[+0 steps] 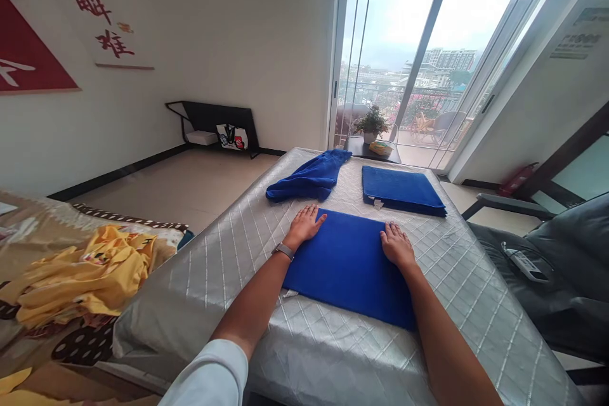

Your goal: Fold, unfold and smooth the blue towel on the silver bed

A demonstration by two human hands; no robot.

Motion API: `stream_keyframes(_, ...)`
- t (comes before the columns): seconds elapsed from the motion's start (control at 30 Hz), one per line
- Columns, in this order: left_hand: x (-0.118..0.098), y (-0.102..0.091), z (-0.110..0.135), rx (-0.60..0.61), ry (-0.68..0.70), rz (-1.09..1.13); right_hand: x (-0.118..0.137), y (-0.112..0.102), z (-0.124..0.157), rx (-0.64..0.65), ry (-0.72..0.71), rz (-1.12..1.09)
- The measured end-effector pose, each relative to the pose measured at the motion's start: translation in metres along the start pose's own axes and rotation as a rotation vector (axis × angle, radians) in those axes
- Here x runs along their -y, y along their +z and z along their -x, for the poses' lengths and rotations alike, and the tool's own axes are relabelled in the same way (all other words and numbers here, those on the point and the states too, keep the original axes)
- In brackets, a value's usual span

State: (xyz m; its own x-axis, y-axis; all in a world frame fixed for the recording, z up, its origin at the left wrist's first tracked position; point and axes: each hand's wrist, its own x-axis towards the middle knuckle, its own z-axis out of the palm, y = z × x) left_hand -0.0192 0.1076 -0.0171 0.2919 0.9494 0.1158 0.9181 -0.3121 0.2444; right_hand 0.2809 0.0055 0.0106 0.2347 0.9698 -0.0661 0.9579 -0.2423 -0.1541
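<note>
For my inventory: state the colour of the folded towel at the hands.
Plain royal blue, no pattern; the flat folded cloth towel shows best in the head view.

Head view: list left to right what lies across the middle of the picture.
Yellow clothes → left hand → right hand → remote control on the dark chair. Both hands lie flat on the blue towel, so it is left out.
</note>
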Motion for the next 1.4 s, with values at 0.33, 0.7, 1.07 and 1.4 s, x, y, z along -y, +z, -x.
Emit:
stream_keyframes(0.33, 0.008, -0.006, -0.003, -0.033, 0.013, 0.059, -0.016, -0.004, -0.006, -0.129, 0.021, -0.116)
stream_keyframes(0.7, 0.028, -0.005, -0.018, -0.24, -0.038, 0.27, -0.038, 0.008, -0.02, -0.346, -0.022, -0.393)
stream_keyframes(1.07, 0.033, -0.005, -0.026, -0.239, -0.067, 0.386, -0.041, 0.012, -0.02, -0.391, -0.008, -0.374)
stream_keyframes(1.4, 0.032, -0.007, -0.031, -0.252, -0.161, 0.517, -0.033, 0.01, -0.022, -0.336, 0.134, -0.247)
